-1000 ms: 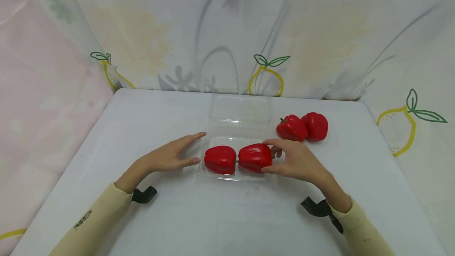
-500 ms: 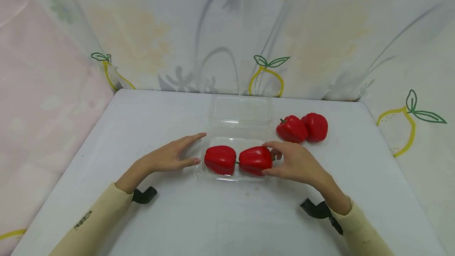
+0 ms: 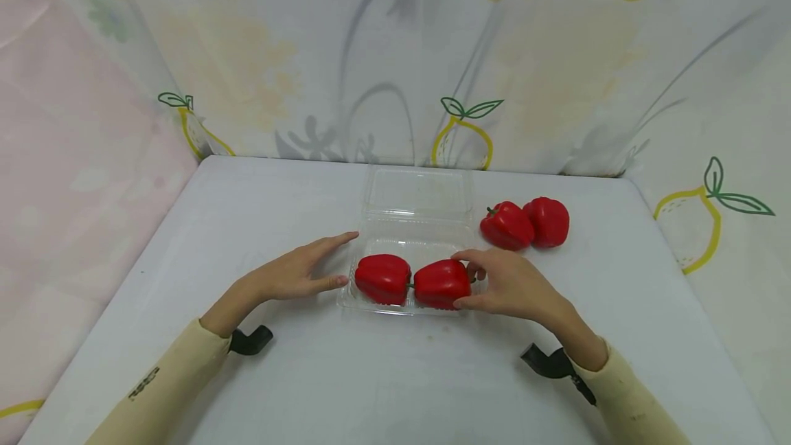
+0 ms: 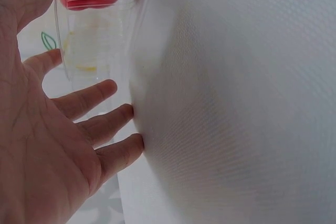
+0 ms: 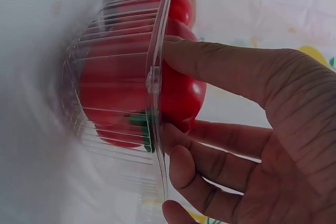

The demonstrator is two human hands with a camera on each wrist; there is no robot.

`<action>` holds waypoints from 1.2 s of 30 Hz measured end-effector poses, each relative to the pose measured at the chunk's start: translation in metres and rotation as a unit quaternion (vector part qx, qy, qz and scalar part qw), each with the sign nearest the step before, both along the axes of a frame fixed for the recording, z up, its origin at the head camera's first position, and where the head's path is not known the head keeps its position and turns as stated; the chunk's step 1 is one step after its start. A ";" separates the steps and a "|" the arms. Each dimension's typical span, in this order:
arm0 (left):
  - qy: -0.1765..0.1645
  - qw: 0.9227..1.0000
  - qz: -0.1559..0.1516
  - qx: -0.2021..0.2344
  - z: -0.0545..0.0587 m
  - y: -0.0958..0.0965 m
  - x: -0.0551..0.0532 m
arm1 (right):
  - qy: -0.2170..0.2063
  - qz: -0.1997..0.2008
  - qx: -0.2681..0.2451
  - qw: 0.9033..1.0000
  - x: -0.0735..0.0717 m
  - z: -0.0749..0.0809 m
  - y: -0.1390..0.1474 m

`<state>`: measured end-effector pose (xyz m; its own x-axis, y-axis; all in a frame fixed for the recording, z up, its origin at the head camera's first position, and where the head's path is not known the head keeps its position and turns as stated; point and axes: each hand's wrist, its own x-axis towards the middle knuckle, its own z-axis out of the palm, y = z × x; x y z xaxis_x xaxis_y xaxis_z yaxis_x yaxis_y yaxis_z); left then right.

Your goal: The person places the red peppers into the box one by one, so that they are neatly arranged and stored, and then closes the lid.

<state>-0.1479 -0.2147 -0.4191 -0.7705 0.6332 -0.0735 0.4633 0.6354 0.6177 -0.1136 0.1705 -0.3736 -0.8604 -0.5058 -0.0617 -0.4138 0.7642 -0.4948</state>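
Note:
A clear plastic clamshell box [image 3: 420, 246] lies on the table with its lid tipped back, away from me. Inside its near half two red bell peppers sit side by side, the left pepper [image 3: 382, 279] and the right pepper [image 3: 441, 284]. My right hand [image 3: 513, 283] holds the right pepper between thumb and fingers; in the right wrist view this pepper [image 5: 181, 95] is partly behind the ribbed box wall. My left hand [image 3: 290, 272], fingers spread, is at the box's left side. In the left wrist view the thumb is by the rim, though contact is hard to tell.
Two more red bell peppers, one with its stem up [image 3: 507, 225] and another [image 3: 546, 222] touching it, lie right of the box on the white table [image 3: 395, 376]. Behind the table hangs a lemon-print cloth [image 3: 544, 67]. Black curved pieces [image 3: 250, 340] stick out at both wrists.
My right hand has shifted the right pepper slightly toward me and down inside the box. The left hand stays in place, as do the two peppers outside.

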 end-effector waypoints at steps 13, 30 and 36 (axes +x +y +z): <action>0.003 1.000 0.001 0.003 0.002 0.000 0.002 | 0.023 0.030 0.007 0.999 -0.001 -0.004 0.001; -0.004 1.000 0.001 0.003 -0.002 0.000 0.000 | 0.010 0.029 -0.016 0.999 -0.003 -0.002 0.008; -0.003 1.000 0.000 0.004 -0.001 0.000 0.000 | 0.014 0.024 -0.034 0.999 -0.003 0.002 0.014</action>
<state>-0.1476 -0.2148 -0.4198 -0.7701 0.6338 -0.0721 0.4598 0.6299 0.6259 -0.1168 0.1840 -0.3714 -0.8361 -0.5486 -0.0030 -0.4632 0.7087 -0.5322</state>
